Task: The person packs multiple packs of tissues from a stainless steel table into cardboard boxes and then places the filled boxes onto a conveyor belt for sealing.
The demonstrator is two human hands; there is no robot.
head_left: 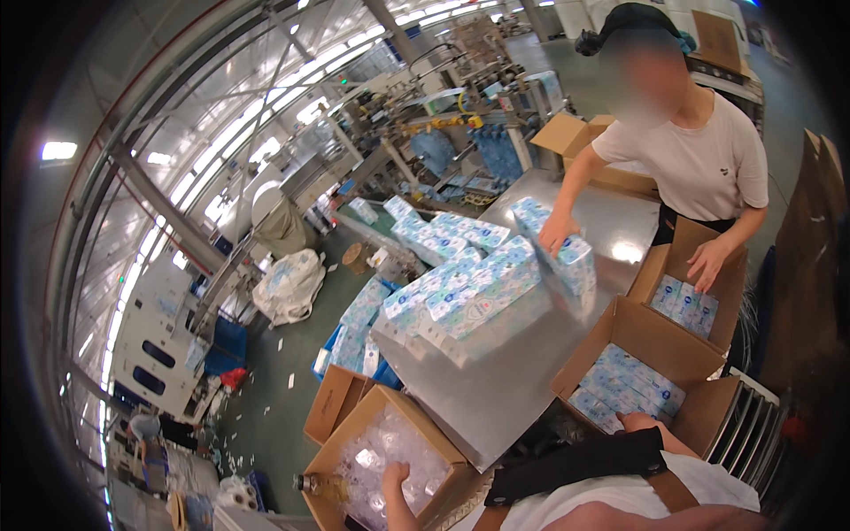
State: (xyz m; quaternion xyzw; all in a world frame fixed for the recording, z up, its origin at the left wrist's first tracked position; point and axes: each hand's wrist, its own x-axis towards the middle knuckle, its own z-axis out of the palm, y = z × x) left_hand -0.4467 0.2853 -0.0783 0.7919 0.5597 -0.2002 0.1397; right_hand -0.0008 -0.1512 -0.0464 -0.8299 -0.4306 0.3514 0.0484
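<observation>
My left hand (396, 479) is over a cardboard box (453, 445) filled with clear plastic pieces (376, 438). Its fingers are curled in, and anything between them is too small to make out. My right hand (637, 423) reaches over the near side of another open carton (580, 365). Its fingers look stretched out, lying against the blue-and-white packs (630, 376) lined up inside. Ahead on the metal table (522, 376), several long blue-and-white wrapped bundles (482, 288) lie piled together.
A co-worker (686, 150) across the table has one hand on a standing bundle (567, 252) and the other at a part-filled carton (699, 257). A roller conveyor (753, 434) lies at right. A blue crate (387, 373) with packs stands left of the table; machinery (434, 133) is behind.
</observation>
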